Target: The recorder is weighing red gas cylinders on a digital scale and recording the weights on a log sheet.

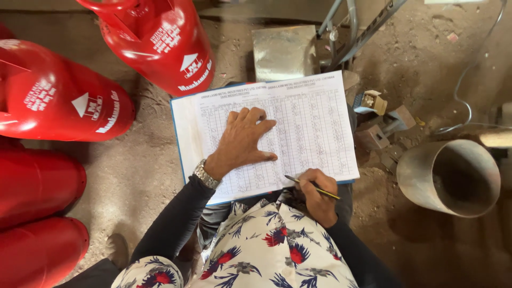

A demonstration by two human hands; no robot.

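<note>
Head view: left hand [242, 141] lies flat and open-palmed on the ruled ledger [277, 136] resting across the lap, right hand [318, 196] closed around a pencil [312, 186] at its lower edge, red gas cylinders [160, 40] standing nearby.

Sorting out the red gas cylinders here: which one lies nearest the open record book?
The red cylinder at the top centre: its rounded end nearly reaches the record book's upper left corner. The other red cylinders lie along the left edge, across bare floor.

Red gas cylinders [69, 101], white grid-ruled record sheet [298, 128] edged blue, yellow-and-black pencil [314, 186], cream floral-patterned garment [266, 250], black sleeves [170, 229].
</note>
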